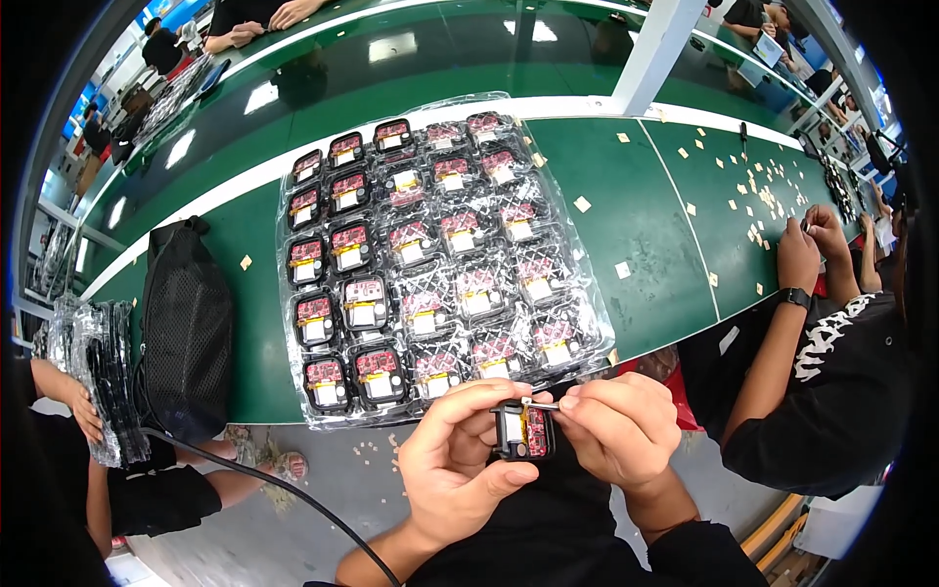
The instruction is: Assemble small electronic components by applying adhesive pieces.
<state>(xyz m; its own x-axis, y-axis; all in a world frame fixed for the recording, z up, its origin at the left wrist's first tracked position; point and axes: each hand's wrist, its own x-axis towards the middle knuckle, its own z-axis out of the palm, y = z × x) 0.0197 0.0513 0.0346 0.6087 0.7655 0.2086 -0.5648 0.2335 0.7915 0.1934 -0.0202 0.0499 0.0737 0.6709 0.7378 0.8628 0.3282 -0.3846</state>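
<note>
My left hand (460, 465) is closed around a small black-cased device (511, 442), its open side facing up. A red circuit board and a yellow strip show inside the case. My right hand (621, 426) pinches a thin metal tool (544, 405). Its tip meets the device's upper edge, near a small pale part; whether it grips that part I cannot tell. Just beyond my hands lies a clear plastic tray (455, 293) holding rows of similar devices with red boards.
A black mesh bag (186, 328) stands left of the tray, with a black cable (284, 479) curving toward me. Stacked clear trays (96, 382) are beside a person's hand at the left. Small pale squares (773, 196) litter the green table (646, 264). Another person (822, 382) works at the right.
</note>
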